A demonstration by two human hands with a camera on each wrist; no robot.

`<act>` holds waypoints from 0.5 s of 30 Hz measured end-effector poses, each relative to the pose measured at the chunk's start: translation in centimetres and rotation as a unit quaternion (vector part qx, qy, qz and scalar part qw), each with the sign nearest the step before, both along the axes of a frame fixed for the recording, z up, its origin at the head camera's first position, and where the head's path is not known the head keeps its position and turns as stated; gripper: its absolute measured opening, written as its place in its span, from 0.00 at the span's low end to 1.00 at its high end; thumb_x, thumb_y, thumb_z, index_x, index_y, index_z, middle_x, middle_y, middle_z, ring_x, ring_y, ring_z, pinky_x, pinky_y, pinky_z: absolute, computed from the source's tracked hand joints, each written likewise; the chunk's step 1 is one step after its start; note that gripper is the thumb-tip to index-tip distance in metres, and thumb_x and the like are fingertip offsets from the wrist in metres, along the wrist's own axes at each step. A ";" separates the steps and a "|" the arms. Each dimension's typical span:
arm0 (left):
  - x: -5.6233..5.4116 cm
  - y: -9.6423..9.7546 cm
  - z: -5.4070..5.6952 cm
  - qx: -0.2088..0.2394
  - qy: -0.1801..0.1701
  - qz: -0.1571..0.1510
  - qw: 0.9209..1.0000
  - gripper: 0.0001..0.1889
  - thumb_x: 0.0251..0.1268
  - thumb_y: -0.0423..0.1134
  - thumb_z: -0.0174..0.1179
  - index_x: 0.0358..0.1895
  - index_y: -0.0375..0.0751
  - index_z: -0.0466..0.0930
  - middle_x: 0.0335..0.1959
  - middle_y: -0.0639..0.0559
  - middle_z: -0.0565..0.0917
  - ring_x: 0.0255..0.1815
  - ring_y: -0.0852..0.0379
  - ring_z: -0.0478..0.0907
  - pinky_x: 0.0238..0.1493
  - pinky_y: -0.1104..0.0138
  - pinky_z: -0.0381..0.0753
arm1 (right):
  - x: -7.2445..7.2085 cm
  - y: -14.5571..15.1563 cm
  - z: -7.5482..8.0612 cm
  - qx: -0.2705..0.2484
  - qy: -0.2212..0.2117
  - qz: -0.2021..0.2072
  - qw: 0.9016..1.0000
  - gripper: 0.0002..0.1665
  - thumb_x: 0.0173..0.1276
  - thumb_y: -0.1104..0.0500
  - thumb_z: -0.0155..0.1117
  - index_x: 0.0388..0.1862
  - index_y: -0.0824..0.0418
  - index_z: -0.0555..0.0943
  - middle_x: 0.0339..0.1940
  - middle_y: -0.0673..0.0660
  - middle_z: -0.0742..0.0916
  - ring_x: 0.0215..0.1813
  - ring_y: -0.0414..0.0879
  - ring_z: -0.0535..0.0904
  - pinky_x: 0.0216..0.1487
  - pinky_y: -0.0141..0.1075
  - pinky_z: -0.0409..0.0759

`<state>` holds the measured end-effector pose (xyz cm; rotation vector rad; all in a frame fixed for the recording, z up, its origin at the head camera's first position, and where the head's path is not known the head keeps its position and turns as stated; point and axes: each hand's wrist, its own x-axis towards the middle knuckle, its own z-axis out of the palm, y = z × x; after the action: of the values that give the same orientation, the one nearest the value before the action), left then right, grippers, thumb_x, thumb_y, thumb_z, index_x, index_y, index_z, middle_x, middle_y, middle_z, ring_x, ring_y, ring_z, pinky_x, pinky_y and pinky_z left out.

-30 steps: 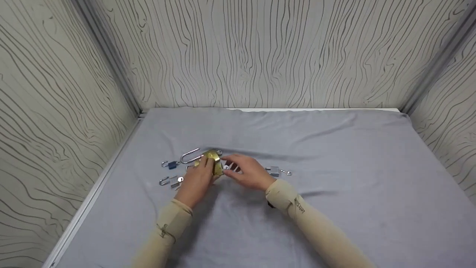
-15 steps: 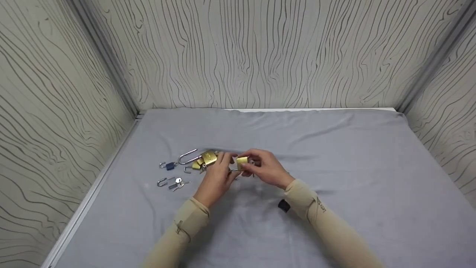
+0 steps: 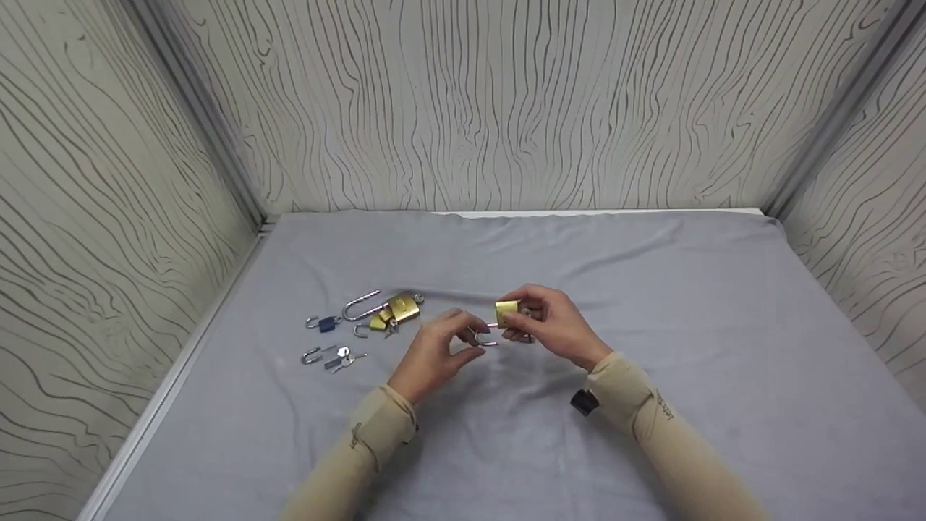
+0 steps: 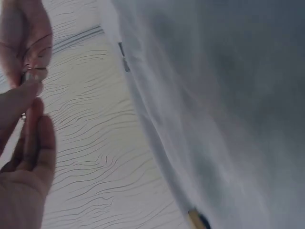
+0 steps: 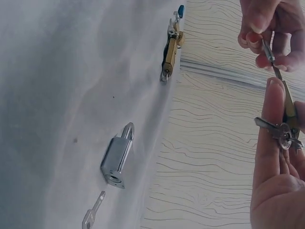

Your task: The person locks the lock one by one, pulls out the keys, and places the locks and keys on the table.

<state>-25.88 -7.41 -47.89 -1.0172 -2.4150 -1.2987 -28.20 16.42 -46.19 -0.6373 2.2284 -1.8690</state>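
My right hand [image 3: 557, 329] pinches the body of a small brass padlock [image 3: 507, 314] above the cloth. Its shackle points left and is open at one end. My left hand [image 3: 438, 354] grips that shackle between curled fingers and thumb. Small keys [image 5: 284, 137] hang at the keyhole end, by the right palm in the right wrist view. Both hands meet at the upper left of the left wrist view, where the fingers mostly hide the padlock.
To the left lie a large brass padlock [image 3: 404, 307], a smaller brass one [image 3: 377, 323], a blue padlock [image 3: 328, 324], and an open shackle [image 3: 311, 356] beside keys [image 3: 345, 358]. In the right wrist view a silver padlock [image 5: 116, 157] lies near a key [image 5: 93, 212] on the grey cloth.
The hands have lifted the small brass padlock from the group at left and carried it rightward. The right hand has taken its body, the left its shackle. The other padlocks at left stay put.
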 end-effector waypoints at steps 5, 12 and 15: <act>-0.2 0.3 -0.1 -0.005 0.053 0.005 0.999 0.08 0.66 0.34 0.71 0.46 0.42 0.86 0.42 0.51 0.87 0.41 0.58 0.86 0.46 0.65 0.87 | 0.1 0.8 -0.1 -0.022 -0.005 0.013 1.000 0.19 0.76 0.59 0.67 0.59 0.68 0.80 0.46 0.65 0.88 0.40 0.50 0.90 0.49 0.58 0.87; -0.4 1.0 0.4 0.026 -0.013 0.032 0.999 0.09 0.79 0.41 0.59 0.44 0.39 0.85 0.32 0.52 0.88 0.33 0.62 0.84 0.38 0.69 0.85 | 0.4 1.2 -0.2 -0.030 -0.005 0.024 0.999 0.20 0.74 0.60 0.68 0.58 0.70 0.78 0.46 0.66 0.88 0.41 0.49 0.90 0.48 0.48 0.89; -0.7 1.4 0.3 0.034 -0.068 0.037 0.996 0.12 0.82 0.41 0.54 0.41 0.37 0.81 0.28 0.51 0.85 0.27 0.62 0.81 0.32 0.70 0.83 | 0.5 1.1 -0.3 -0.034 -0.006 0.024 0.999 0.19 0.74 0.60 0.69 0.57 0.70 0.79 0.47 0.66 0.89 0.41 0.48 0.90 0.47 0.46 0.90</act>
<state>-26.56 -5.99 -47.56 -0.8401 -2.4621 -1.4571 -27.66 17.50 -46.50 -0.6820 2.1316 -1.9266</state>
